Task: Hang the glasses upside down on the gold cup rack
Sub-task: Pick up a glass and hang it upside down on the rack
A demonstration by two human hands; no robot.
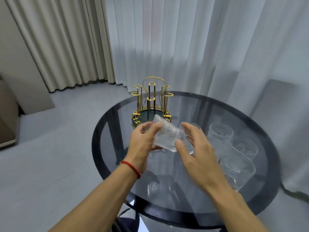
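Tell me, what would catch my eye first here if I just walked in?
Probably the clear textured glass held tilted between the left hand and right hand, above the round dark glass table. Behind it stands the empty gold cup rack, and more glasses wait upright to the right.

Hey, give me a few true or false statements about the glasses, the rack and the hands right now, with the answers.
1. The left hand holds a textured glass tilted in the air. True.
2. The gold cup rack already has glasses hanging on it. False: its pegs are bare.
3. The right hand is flat on the round glass table. False: it is raised beside the held glass.
4. Several glasses stand upright on the table to the right. True.
5. A red bracelet is on the left wrist. True.
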